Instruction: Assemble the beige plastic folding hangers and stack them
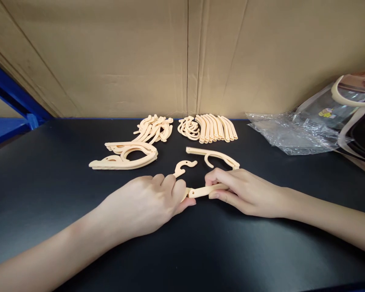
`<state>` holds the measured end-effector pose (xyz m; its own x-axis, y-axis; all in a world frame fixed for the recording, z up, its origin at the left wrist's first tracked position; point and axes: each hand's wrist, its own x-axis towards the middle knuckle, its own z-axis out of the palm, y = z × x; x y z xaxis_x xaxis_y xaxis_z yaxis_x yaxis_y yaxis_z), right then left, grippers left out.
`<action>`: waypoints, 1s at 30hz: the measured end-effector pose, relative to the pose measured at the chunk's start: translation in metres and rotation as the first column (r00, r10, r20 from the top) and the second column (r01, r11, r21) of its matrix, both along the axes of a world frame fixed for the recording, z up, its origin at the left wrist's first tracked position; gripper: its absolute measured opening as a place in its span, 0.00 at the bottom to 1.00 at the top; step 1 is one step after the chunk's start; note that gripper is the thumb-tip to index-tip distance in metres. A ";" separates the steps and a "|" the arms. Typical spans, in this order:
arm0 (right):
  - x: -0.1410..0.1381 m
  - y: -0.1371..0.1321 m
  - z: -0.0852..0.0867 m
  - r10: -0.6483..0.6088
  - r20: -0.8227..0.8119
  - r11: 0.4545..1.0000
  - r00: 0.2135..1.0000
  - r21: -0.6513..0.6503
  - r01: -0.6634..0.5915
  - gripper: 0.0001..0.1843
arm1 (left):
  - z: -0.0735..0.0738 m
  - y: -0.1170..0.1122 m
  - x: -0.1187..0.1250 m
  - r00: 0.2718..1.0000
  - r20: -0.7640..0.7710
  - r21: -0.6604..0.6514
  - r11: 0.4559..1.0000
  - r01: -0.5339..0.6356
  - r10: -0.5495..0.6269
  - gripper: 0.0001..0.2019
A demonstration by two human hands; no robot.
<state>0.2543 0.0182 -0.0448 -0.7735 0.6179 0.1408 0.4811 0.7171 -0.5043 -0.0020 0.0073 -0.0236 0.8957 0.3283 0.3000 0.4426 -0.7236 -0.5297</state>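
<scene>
My left hand (153,198) is closed round a cream plastic piece of a folding hanger, mostly hidden under the fingers. My right hand (246,190) pinches a cream hanger arm (204,191) between thumb and fingers. The arm's holed end meets the piece at my left thumb; whether they are joined I cannot tell. A cream hook (184,165) shows just beyond my left knuckles, its lower end hidden. Behind my right hand lies a hanger arm with a curved hook (215,155).
Folded hangers (130,162) lie stacked at left. Behind them is a loose pile of hanger arms (153,127), then small hooks (188,129) and a row of arms (217,129). Clear plastic bags (295,132) and a transparent bag (325,105) sit at right. Cardboard (124,56) backs the black table (176,259).
</scene>
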 end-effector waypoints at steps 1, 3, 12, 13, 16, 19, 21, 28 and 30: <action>0.000 0.000 0.001 -0.002 -0.009 1.000 1.000 -0.027 0.002 0.05 | 0.000 0.000 0.000 1.000 0.000 0.009 1.000 0.005 -0.005 0.20; -0.001 0.001 0.002 -0.001 -0.027 0.998 1.000 -0.070 -0.001 0.04 | 0.000 0.000 0.000 1.000 0.004 0.016 1.000 0.004 -0.004 0.20; -0.003 0.001 0.007 0.014 -0.039 0.992 0.999 -0.122 -0.019 0.05 | -0.003 0.000 0.000 0.998 0.061 -0.017 1.000 0.021 -0.020 0.19; -0.002 0.000 0.007 0.016 -0.037 0.992 0.999 -0.126 -0.021 0.05 | -0.004 0.000 0.000 0.998 0.063 -0.019 1.000 0.021 -0.020 0.19; -0.002 -0.001 0.008 0.020 -0.029 0.991 0.999 -0.129 -0.024 0.04 | -0.003 -0.002 0.001 0.998 0.059 -0.008 0.999 0.032 -0.031 0.18; -0.003 -0.002 0.008 0.021 -0.033 0.992 0.999 -0.121 -0.025 0.04 | -0.002 -0.004 0.002 0.997 0.057 -0.010 0.999 0.042 -0.041 0.19; -0.003 -0.001 0.008 0.017 -0.048 0.992 0.999 -0.122 -0.023 0.05 | 0.000 -0.005 0.002 0.997 0.064 -0.027 0.999 0.037 -0.035 0.19; -0.003 0.002 0.010 0.006 -0.191 0.999 0.981 -0.050 -0.016 0.08 | 0.001 -0.004 0.001 0.987 0.144 -0.220 0.970 0.103 -0.072 0.13; -0.002 0.005 0.010 -0.038 -0.251 0.996 0.967 0.073 0.058 0.10 | 0.001 -0.005 0.000 0.979 0.184 -0.304 0.942 0.144 -0.090 0.09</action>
<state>0.2526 0.0231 -0.0345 -0.6775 0.6328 0.3749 0.3828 0.7386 -0.5550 -0.0022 0.0023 -0.0222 0.8801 0.3258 0.3454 0.4065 -0.8929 -0.1936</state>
